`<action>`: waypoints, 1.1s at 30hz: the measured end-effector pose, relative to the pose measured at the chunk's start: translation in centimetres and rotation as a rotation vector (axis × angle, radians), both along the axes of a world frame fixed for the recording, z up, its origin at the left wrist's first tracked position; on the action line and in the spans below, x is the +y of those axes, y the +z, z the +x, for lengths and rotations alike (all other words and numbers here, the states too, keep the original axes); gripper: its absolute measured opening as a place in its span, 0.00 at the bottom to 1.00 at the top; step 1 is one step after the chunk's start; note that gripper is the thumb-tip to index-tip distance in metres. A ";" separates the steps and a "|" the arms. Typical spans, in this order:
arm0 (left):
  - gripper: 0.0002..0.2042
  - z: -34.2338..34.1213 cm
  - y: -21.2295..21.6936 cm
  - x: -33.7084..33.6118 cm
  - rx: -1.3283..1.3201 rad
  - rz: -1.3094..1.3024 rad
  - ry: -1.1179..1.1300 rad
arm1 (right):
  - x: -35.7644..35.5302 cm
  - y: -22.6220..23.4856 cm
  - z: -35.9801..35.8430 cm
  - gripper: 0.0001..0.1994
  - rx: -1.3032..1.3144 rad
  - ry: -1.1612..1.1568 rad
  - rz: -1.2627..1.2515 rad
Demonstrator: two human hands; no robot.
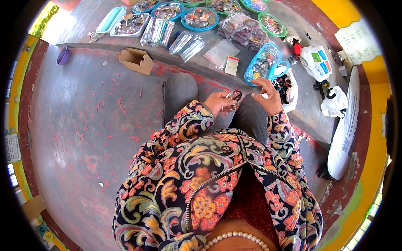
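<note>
Above my knees, my left hand [219, 103] is closed on a small dark loop [237, 96] that looks like a hair tie. Something shiny and pale, too small to make out, shows at the same fingertips. My right hand [270, 97] is raised beside it, thumb and fingers apart, and I see nothing between them. Just beyond the right fingers stands a blue mesh basket [263, 58] with small mixed items inside. Near that hand, a white plastic bag [292, 100] lies with dark and coloured bands in it.
Round trays, one a blue tray [217, 20], and a white tray [112, 33] line the raised ledge. Clear packets [187, 45], a small white box [231, 65] and plastic bags lie nearer. An open cardboard box [146, 67] and purple bucket [63, 55] stand left. Red scraps litter the floor.
</note>
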State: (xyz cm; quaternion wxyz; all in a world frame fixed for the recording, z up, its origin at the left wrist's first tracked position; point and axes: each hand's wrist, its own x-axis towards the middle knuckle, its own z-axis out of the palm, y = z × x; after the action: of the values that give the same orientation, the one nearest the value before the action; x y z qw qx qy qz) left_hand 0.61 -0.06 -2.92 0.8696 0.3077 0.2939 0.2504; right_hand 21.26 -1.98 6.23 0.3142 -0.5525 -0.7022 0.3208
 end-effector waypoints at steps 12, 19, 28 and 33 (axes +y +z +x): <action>0.11 0.4 -0.6 -0.3 0.130 0.302 0.002 | -1.3 -3.3 -3.5 0.08 0.272 -0.024 -0.538; 0.11 0.5 -0.5 -0.7 -0.043 0.074 0.010 | -1.1 -2.8 -2.9 0.10 0.307 -0.015 -0.674; 0.17 0.3 0.9 -1.6 -0.092 -0.093 -0.018 | -1.1 -3.2 -1.8 0.11 0.332 0.037 -0.868; 0.17 0.7 0.1 -1.8 -0.129 -0.108 -0.021 | -1.2 -3.3 -2.0 0.09 0.320 0.086 -0.860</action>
State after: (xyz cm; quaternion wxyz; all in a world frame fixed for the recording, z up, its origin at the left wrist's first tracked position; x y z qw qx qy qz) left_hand 1.28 -1.87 -2.82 0.9047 0.2468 0.2469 0.2443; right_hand 19.25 -3.14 2.97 0.1475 -0.5466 -0.4703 0.6770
